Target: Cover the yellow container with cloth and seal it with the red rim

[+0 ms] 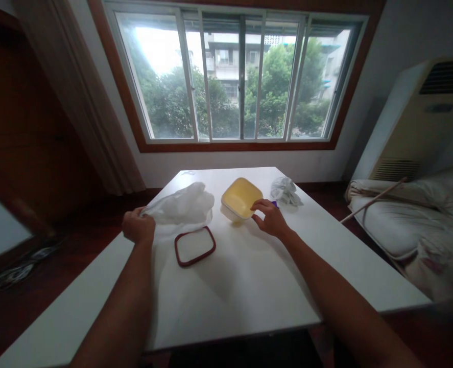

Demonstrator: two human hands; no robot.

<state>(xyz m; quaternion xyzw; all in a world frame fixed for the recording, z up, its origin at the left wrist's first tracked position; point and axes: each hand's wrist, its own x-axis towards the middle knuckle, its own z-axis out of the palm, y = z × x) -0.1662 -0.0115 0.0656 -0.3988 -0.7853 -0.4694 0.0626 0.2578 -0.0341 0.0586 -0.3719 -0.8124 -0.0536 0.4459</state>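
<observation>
My left hand (139, 226) is closed on the gathered end of a white plastic bag (184, 207), which stretches out to the right above the table. My right hand (268, 217) pinches the right rim of a yellow container (242, 197), tilted with its open side toward me. Between my arms, a lid with a dark red rim (177, 250) lies flat on the white table, just below the bag. A small purple thing (275, 204) shows partly behind my right hand.
A crumpled whitish cloth or bag (285, 190) sits near the right edge of the white table (234, 312). Beyond the table is a window; at the right, a covered sofa (395, 220) with a stick (374, 200) across it and a tall air conditioner.
</observation>
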